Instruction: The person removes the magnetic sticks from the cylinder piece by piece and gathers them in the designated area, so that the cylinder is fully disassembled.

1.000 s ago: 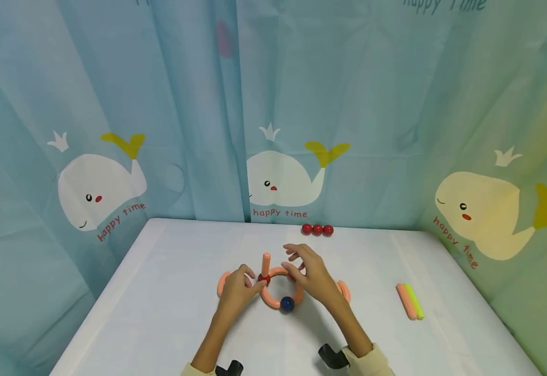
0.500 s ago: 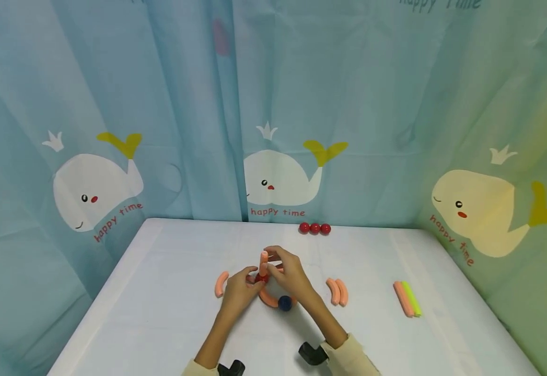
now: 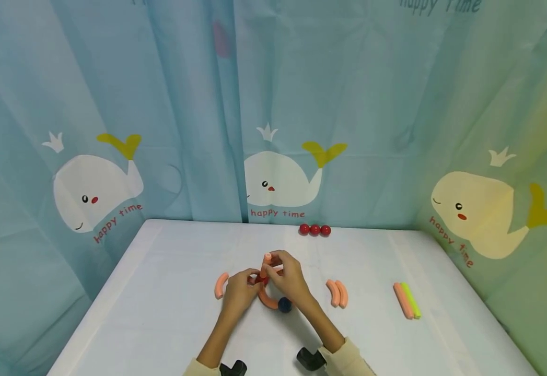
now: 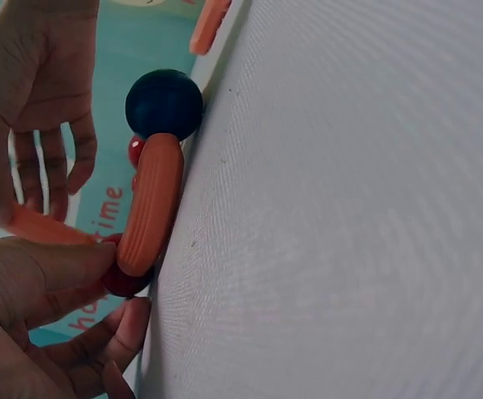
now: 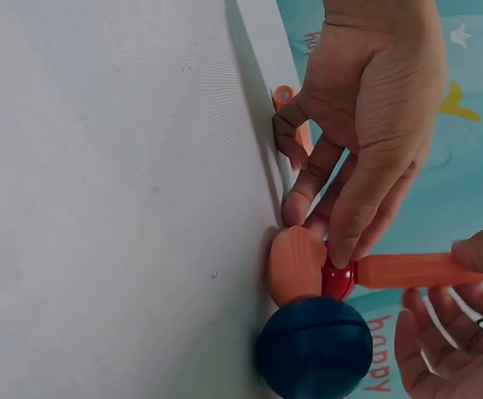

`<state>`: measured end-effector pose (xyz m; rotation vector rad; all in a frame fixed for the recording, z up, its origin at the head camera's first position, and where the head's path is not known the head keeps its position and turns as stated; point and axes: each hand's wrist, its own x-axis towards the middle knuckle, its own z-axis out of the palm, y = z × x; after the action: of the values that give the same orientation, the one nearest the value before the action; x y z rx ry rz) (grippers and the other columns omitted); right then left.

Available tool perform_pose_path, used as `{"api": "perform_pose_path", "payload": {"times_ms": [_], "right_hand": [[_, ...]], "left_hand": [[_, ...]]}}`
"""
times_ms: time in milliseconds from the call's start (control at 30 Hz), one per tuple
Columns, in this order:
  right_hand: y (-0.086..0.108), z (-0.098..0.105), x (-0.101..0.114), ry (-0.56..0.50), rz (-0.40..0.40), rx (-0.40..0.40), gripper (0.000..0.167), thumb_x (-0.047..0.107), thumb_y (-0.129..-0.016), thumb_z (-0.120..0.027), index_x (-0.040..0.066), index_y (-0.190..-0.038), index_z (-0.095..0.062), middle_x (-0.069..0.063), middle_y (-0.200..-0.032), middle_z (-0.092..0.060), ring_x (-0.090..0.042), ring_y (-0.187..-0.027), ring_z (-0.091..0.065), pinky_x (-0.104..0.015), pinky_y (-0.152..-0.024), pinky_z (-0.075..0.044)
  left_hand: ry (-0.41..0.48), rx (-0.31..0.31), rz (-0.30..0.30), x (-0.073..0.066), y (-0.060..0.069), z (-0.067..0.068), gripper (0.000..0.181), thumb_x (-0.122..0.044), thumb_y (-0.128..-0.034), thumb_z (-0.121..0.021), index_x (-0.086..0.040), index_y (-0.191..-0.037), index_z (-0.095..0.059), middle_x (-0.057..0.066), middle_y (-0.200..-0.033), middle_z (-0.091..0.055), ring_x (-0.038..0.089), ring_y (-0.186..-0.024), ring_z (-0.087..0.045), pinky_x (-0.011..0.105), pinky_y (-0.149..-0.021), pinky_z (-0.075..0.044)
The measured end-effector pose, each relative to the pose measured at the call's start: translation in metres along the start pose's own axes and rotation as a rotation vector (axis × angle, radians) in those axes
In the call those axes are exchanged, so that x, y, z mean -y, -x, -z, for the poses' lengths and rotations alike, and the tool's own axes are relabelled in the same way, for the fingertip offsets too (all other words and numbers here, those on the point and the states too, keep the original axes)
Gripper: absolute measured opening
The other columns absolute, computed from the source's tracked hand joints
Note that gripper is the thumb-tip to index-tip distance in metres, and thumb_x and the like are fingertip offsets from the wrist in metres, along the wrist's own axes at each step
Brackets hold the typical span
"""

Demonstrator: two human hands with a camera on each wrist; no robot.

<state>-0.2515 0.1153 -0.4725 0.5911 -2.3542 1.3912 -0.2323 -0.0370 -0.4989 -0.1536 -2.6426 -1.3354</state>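
At lower centre of the frame, the left hand (image 3: 239, 293) pinches a red ball (image 5: 338, 284) and the right hand (image 3: 291, 275) grips an orange rod (image 3: 266, 266), nearly upright against it. The ball joins an orange ring (image 3: 267, 300), partly hidden, with a dark blue ball (image 3: 284, 305). Assembly looks partial: three curved pieces (image 3: 342, 294), two straight sticks (image 3: 403, 300) at lower right and three red balls (image 3: 315, 230) remain loose. The curtain (image 3: 372, 104) repeats "happy time"; no brand is readable

In the head view, the person's bare right hand (image 3: 286, 277) hides part of the ring of curved orange pieces (image 3: 268, 300). The right wrist view's edge cuts that hand off.
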Motion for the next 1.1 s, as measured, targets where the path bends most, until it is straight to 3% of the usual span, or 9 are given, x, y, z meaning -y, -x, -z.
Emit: {"api": "perform_pose_path", "payload": {"times_ms": [100, 233, 367, 533, 833, 1100], "right_hand": [[0.003, 0.001, -0.004, -0.014, -0.08, -0.019, 0.021, 0.006, -0.088, -0.067, 0.001, -0.107, -0.06, -0.013, -0.096, -0.07, -0.027, -0.087, -0.07, -0.025, -0.07, -0.057], [0.008, 0.002, -0.006, -0.084, -0.203, -0.004, 0.024, 0.005, -0.091, -0.064, -0.002, -0.111, -0.053, -0.019, -0.098, -0.069, -0.032, -0.079, -0.071, -0.027, -0.061, -0.057], [0.01, 0.002, -0.006, -0.165, -0.272, 0.037, 0.021, 0.008, -0.094, -0.062, -0.003, -0.109, -0.053, -0.022, -0.1, -0.067, -0.037, -0.075, -0.07, -0.035, -0.056, -0.058], [0.011, 0.001, -0.009, -0.175, -0.253, 0.054, 0.015, 0.013, -0.096, -0.062, -0.001, -0.101, -0.058, -0.02, -0.093, -0.07, -0.037, -0.076, -0.07, -0.04, -0.058, -0.058], [0.013, 0.0, -0.011, -0.078, -0.17, 0.045, 0.012, 0.009, -0.096, -0.061, -0.001, -0.099, -0.056, -0.018, -0.086, -0.073, -0.033, -0.065, -0.069, -0.018, -0.055, -0.052], [0.013, -0.002, -0.01, -0.032, -0.133, 0.047, 0.008, 0.003, -0.096, -0.058, -0.004, -0.098, -0.055, -0.018, -0.084, -0.072, -0.031, -0.059, -0.068, -0.017, -0.051, -0.051]], "left_hand": [[-0.001, -0.001, -0.001, -0.001, 0.0, -0.001, 0.028, -0.009, -0.0796, -0.077, -0.004, -0.106, -0.072, 0.006, -0.078, -0.067, 0.008, -0.065, -0.057, 0.021, -0.053, -0.043], [0.008, -0.001, 0.008, -0.002, 0.0, -0.001, 0.029, -0.009, -0.08, -0.077, -0.003, -0.107, -0.071, 0.004, -0.076, -0.067, 0.007, -0.063, -0.056, 0.02, -0.052, -0.043], [-0.015, -0.001, 0.013, 0.0, -0.002, -0.002, 0.029, -0.011, -0.0806, -0.078, -0.005, -0.108, -0.072, 0.003, -0.078, -0.067, 0.006, -0.064, -0.056, 0.02, -0.053, -0.043], [-0.03, 0.004, 0.013, 0.001, -0.002, -0.001, 0.029, -0.012, -0.0813, -0.078, -0.005, -0.109, -0.072, 0.004, -0.079, -0.068, 0.007, -0.064, -0.057, 0.02, -0.054, -0.044], [-0.023, -0.003, -0.002, 0.0, -0.001, -0.002, 0.029, -0.012, -0.0818, -0.078, -0.005, -0.109, -0.072, 0.005, -0.079, -0.069, 0.006, -0.063, -0.056, 0.02, -0.053, -0.043], [-0.018, -0.011, -0.004, 0.0, 0.0, -0.001, 0.03, -0.011, -0.0806, -0.078, -0.004, -0.109, -0.072, 0.005, -0.078, -0.068, 0.005, -0.061, -0.054, 0.02, -0.051, -0.042]]}}
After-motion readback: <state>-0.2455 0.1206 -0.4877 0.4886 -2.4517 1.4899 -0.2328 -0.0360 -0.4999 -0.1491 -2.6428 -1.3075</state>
